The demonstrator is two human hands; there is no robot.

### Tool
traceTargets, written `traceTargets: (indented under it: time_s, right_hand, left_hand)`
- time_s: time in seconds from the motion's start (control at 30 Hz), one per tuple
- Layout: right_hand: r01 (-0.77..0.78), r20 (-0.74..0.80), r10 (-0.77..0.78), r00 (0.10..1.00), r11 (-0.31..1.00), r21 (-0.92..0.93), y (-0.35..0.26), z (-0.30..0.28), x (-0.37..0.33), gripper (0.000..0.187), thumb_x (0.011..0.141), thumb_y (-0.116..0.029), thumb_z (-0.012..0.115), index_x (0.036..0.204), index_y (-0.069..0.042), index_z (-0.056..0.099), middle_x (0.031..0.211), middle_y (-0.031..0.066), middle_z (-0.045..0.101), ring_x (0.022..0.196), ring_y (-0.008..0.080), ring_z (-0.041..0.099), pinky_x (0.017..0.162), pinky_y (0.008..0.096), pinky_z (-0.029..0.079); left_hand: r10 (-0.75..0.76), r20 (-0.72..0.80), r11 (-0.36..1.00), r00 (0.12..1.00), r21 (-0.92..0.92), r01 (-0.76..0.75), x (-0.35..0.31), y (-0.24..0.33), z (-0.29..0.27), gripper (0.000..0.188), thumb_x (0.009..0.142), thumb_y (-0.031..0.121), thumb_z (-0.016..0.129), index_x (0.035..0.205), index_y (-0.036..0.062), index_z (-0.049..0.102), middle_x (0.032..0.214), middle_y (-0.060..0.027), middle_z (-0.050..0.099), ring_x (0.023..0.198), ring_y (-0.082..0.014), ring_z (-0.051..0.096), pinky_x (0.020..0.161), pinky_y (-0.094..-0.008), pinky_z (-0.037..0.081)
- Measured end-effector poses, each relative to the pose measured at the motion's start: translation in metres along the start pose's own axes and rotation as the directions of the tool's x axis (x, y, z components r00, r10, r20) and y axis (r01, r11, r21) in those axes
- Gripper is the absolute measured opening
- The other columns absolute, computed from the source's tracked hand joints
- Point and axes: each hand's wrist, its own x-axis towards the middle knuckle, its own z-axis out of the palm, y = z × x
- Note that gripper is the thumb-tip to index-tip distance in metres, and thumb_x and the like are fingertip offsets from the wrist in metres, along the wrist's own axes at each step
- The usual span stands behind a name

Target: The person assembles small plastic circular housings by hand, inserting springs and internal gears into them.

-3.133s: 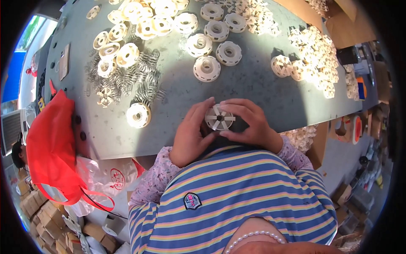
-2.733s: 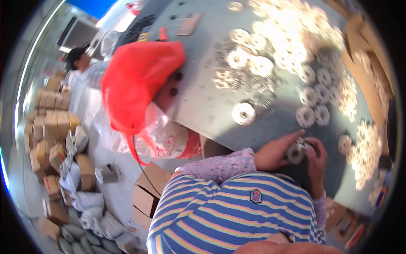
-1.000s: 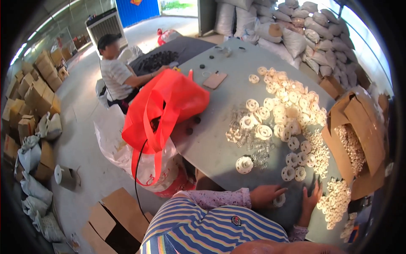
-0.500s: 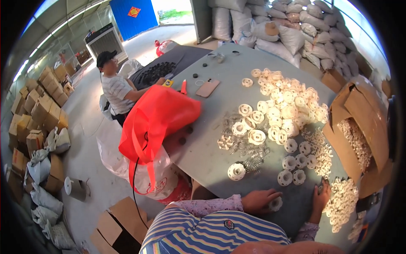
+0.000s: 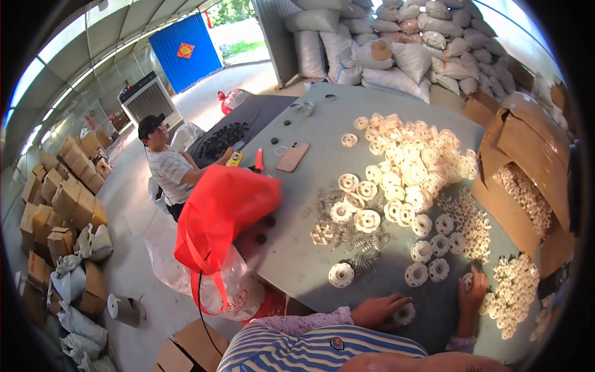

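Note:
Near the table's front edge, my left hand (image 5: 377, 310) has its fingers closed on a white round plastic wheel-like part (image 5: 404, 314), which rests at the tabletop. To its right, my right hand (image 5: 474, 294) pinches a small white plastic piece (image 5: 468, 281) between thumb and fingers. Beyond the hands stand several white wheel-like parts (image 5: 421, 252) in a loose group. Beside my right hand lies a pile of small white pieces (image 5: 512, 296), with another heap of small pieces (image 5: 473, 234) farther off.
A large heap of white wheel-like parts (image 5: 416, 162) covers the table's middle, with metal springs (image 5: 362, 263) beside it. A red bag (image 5: 226, 208) sits at the left edge, near a phone (image 5: 293, 157). An open carton (image 5: 527, 161) stands right. A co-worker (image 5: 167, 162) sits left.
My right hand has drawn back from the edge of the small-piece pile, and a small white piece now shows in its fingers. My left hand keeps its wheel-like part. The view has tilted slightly.

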Motion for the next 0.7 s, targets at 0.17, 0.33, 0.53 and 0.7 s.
traceTargets:
  time_s: [0.17, 0.33, 0.53, 0.7]
  right_hand:
    - [0.043, 0.110, -0.066, 0.992, 0.979, 0.197, -0.045, 0.000, -0.006, 0.055, 0.080, -0.015, 0.084, 0.130, -0.004, 0.066, 0.123, 0.0202, 0.064, 0.117, 0.0422, 0.061, 0.102, 0.0504, 0.051]
    - [0.004, 0.139, -0.024, 0.990, 0.990, 0.143, -0.062, -0.013, 0.002, 0.052, 0.080, -0.013, 0.083, 0.128, -0.003, 0.066, 0.123, 0.0190, 0.063, 0.117, 0.0404, 0.062, 0.102, 0.0474, 0.051]
    - [0.180, 0.013, -0.188, 0.982, 0.957, 0.227, -0.042, 0.004, -0.002, 0.055, 0.082, -0.012, 0.083, 0.133, -0.002, 0.066, 0.117, 0.0191, 0.065, 0.111, 0.0395, 0.063, 0.098, 0.0477, 0.052]
    - [0.015, -0.277, 0.035, 0.960, 0.984, 0.176, 0.006, -0.045, -0.017, 0.058, 0.090, -0.009, 0.078, 0.143, 0.004, 0.059, 0.118, 0.0207, 0.064, 0.117, 0.0367, 0.064, 0.103, 0.0466, 0.052]
  left_hand:
    - [-0.045, -0.072, 0.998, 0.996, -0.037, 0.043, -0.006, 0.018, -0.028, 0.091, 0.088, 0.030, 0.084, 0.163, 0.0103, 0.037, 0.150, -0.0219, 0.052, 0.120, -0.0428, 0.067, 0.099, -0.0520, 0.057]
    - [-0.211, -0.904, 0.968, 0.372, -0.245, -0.046, -0.002, 0.032, -0.203, 0.082, 0.095, 0.012, 0.077, 0.163, 0.0010, 0.032, 0.123, -0.0084, 0.058, 0.086, -0.0108, 0.058, 0.067, -0.0264, 0.051]
    - [-0.186, -0.962, 0.981, 0.201, -0.193, -0.015, -0.037, -0.025, -0.293, 0.046, 0.103, 0.011, 0.066, 0.146, -0.0002, 0.052, 0.112, -0.0039, 0.063, 0.081, -0.0081, 0.057, 0.066, -0.0245, 0.048]
    - [0.040, -0.678, 0.998, 0.734, -0.013, -0.067, -0.022, 0.010, -0.110, 0.025, 0.093, 0.010, 0.079, 0.117, 0.0046, 0.074, 0.106, -0.0111, 0.076, 0.091, -0.0225, 0.073, 0.080, -0.0343, 0.059]
